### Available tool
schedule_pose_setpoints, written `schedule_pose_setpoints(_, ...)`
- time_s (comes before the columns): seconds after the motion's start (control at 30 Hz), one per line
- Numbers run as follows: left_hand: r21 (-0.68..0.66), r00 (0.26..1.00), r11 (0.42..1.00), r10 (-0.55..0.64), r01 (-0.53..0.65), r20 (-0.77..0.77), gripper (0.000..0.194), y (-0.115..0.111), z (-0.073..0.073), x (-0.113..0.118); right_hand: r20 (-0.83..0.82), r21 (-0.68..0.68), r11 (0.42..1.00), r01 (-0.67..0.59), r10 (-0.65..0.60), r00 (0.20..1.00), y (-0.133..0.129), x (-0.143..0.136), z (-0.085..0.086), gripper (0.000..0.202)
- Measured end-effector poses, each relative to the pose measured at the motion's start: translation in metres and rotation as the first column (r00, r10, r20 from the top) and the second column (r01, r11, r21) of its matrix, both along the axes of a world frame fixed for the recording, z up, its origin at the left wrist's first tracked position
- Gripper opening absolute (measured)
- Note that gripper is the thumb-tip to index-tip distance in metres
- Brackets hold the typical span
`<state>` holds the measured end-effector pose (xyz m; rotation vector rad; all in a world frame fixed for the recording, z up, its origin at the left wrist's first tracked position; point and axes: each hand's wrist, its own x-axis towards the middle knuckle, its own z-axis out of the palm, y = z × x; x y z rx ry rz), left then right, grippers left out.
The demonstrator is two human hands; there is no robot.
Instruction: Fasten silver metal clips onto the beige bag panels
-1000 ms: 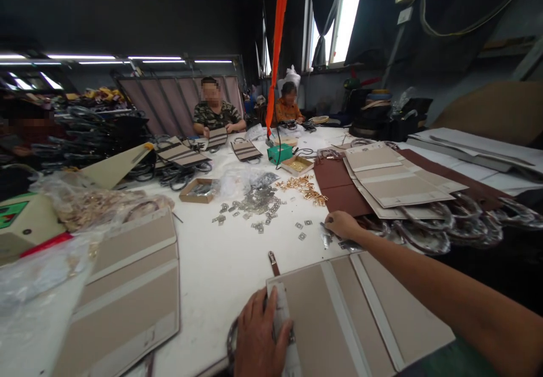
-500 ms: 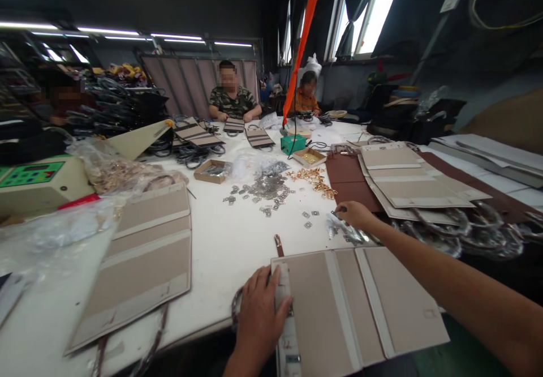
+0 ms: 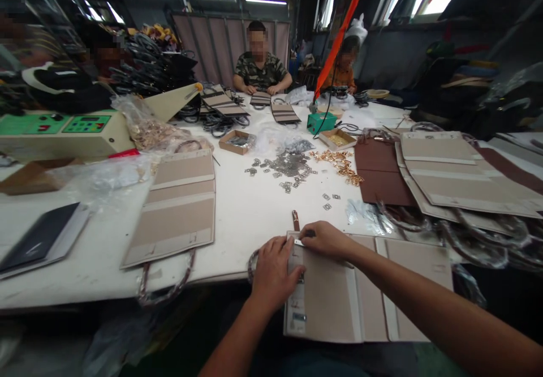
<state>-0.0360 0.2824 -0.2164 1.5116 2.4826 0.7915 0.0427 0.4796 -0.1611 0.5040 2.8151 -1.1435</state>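
A beige bag panel (image 3: 326,303) with pale strips lies flat at the table's front edge. My left hand (image 3: 275,269) rests on its left border, fingers stretched out and thumb apart. At the panel's upper left corner, my right hand (image 3: 326,241) pinches a small metal plate (image 3: 298,242) against the border, close to my left fingertips. Another metal piece (image 3: 299,317) sits lower on that border. A brown strap with a gold-coloured fitting (image 3: 296,219) sticks out beyond the panel's top edge. Part of a handle (image 3: 251,265) shows beside my left hand.
Loose metal plates (image 3: 292,165), gold-coloured fittings (image 3: 339,165) and clear plastic packets (image 3: 367,217) lie ahead. Another bag panel (image 3: 178,207) is at left; stacked panels (image 3: 449,167) are at right. Co-workers sit across the table, near a green box (image 3: 321,122).
My right hand has come from the clear packets to the panel's upper left corner, now with a metal plate in its fingers. My left hand stays on the border. The camera view has shifted.
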Motion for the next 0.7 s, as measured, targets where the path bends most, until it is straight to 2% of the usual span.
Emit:
schedule_pose_setpoints(0.27, 0.026, 0.999, 1.0, -0.004, 0.003, 0.05, 0.064, 0.001, 0.003, -0.001, 0.1, 0.207, 0.977, -0.053, 0.033, 0.994, -0.001, -0.009, -0.004, 0.02)
schedule_pose_setpoints(0.53, 0.039, 0.991, 0.999, 0.013, -0.018, 0.136, 0.04, 0.01, 0.016, -0.015, 0.095, 0.272, 0.961, 0.048, -0.076, 0.993, -0.008, -0.002, -0.013, 0.016)
schedule_pose_setpoints(0.6, -0.02, 0.982, 0.999, 0.034, -0.031, 0.188, 0.038, 0.016, 0.022, -0.023, 0.08, 0.259, 0.962, 0.089, -0.113, 0.99, -0.009, -0.001, -0.015, 0.013)
schedule_pose_setpoints(0.7, -0.172, 0.96, 0.983, 0.103, -0.06, 0.259, 0.047, 0.029, 0.031, -0.036, 0.078, 0.228, 0.966, 0.122, -0.143, 0.987, -0.008, -0.001, -0.016, 0.009)
